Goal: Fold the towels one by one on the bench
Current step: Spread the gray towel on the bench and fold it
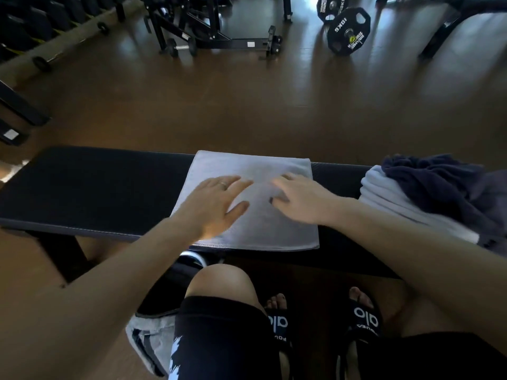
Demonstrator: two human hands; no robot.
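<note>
A light grey towel (258, 226) lies folded into a flat rectangle across the middle of the black padded bench (90, 187). My left hand (216, 204) rests flat on its left half, fingers straight and spread. My right hand (299, 198) lies on the right half with fingers extended, palm down. At the bench's right end sits a pale towel (389, 198) bunched in folds, with a crumpled dark navy towel (439, 185) on top of it.
Brown gym floor (247, 105) stretches beyond the bench. A dumbbell (182, 47) and black machine frames stand at the back, with 10 kg weight plates (348, 31) at back right. A grey bag (148, 344) lies on the floor by my knee.
</note>
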